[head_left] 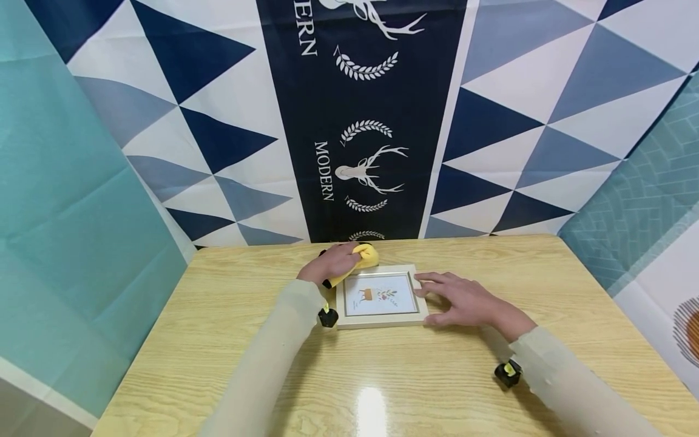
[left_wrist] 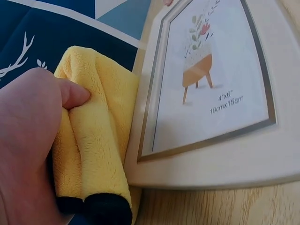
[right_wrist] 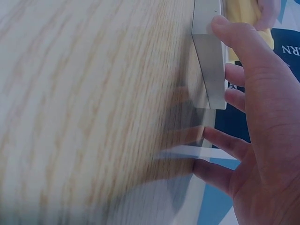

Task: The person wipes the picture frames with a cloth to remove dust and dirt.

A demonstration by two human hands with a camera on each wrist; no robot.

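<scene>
The left hand [head_left: 333,262] is gripping a folded yellow cloth [head_left: 368,255] at the far left corner of the frame [head_left: 382,320], which is lying face-up on the table [head_left: 437,376]. The right hand [head_left: 459,298], fingers loosely spread, is touching its right edge; too light a touch could be letting it skid under wiping. Its long axis is running left-right, the picture's [head_left: 379,295] top pointing right.

- "4"x6"" and "10cmx15cm" on the card [left_wrist: 201,89] inside the picture frame [head_left: 382,322]
- "MODERN", sideways, on the dark wall stripe [head_left: 371,103]
- "ERN", cut off, higher on that stripe
</scene>
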